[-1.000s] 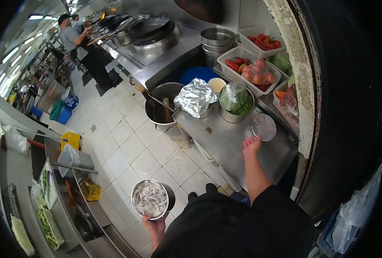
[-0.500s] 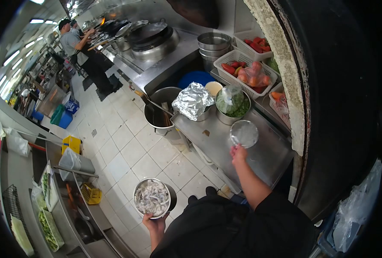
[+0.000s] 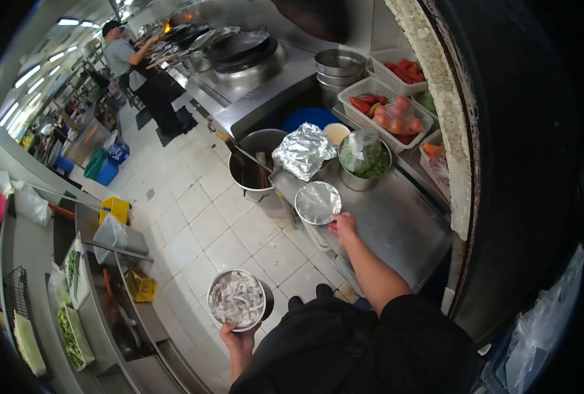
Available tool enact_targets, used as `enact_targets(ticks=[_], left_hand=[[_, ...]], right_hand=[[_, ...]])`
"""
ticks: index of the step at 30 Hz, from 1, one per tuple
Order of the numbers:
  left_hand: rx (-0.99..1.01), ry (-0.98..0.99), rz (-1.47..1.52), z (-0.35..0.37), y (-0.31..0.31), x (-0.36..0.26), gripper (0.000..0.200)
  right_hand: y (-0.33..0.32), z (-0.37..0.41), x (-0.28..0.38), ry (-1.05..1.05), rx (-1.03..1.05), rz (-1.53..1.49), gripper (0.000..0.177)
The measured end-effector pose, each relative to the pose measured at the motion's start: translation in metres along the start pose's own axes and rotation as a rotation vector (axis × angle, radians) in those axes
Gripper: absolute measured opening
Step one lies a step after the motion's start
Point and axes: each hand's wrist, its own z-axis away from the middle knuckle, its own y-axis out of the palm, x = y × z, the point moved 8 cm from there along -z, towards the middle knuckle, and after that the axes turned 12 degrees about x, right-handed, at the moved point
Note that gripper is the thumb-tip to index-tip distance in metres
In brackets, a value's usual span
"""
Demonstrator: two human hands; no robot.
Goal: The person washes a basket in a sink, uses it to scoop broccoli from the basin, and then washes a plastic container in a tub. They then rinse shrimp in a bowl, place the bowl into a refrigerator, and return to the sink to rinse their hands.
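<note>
My left hand (image 3: pixel 239 336) grips the lower rim of a round metal pot (image 3: pixel 267 297), held up over the tiled floor. It is filled with pale, greyish pieces that look like cut squid (image 3: pixel 236 300). My right hand (image 3: pixel 344 226) pinches the edge of a round, shiny container (image 3: pixel 318 202) with clear film over its top. This container is at the left edge of the steel table (image 3: pixel 390 226). Close beyond it are a foil-covered container (image 3: pixel 303 151) and a metal bowl of green leaves (image 3: pixel 370 169) with a plastic bag on top.
A large stockpot (image 3: pixel 259 190) stands left of the table. White baskets (image 3: pixel 370 85) hold red peppers and bagged tomatoes. Farther off, a person (image 3: pixel 131 65) works at the woks near a flame. On the left, a counter (image 3: pixel 105 289) carries trays of cut greens (image 3: pixel 72 338).
My right hand has moved left across the table, bringing the film-covered container to its left edge. The pot in my left hand has shifted slightly right in view.
</note>
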Motion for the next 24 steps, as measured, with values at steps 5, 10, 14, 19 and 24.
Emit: enact_targets(ticks=[5,10,14,19,24], left_hand=[[-0.005,0.008,0.011,0.001,-0.004,0.003,0.078],[-0.03,0.001,0.01,0.001,-0.011,0.005,0.077],[-0.028,-0.016,-0.009,0.0,0.002,-0.001,0.078],[0.046,-0.013,-0.049,-0.013,0.006,-0.001,0.079],[0.069,-0.085,-0.054,-0.038,0.013,0.016,0.072]], right_hand=[[-0.002,-0.001,0.001,0.039,0.104,-0.036,0.019],[0.011,-0.005,-0.006,0.036,0.256,-0.12,0.022],[0.029,0.018,-0.001,0.097,0.269,-0.058,0.021],[0.054,0.053,-0.021,0.109,0.473,0.286,0.029],[0.11,0.144,-0.041,0.275,0.906,0.429,0.058]])
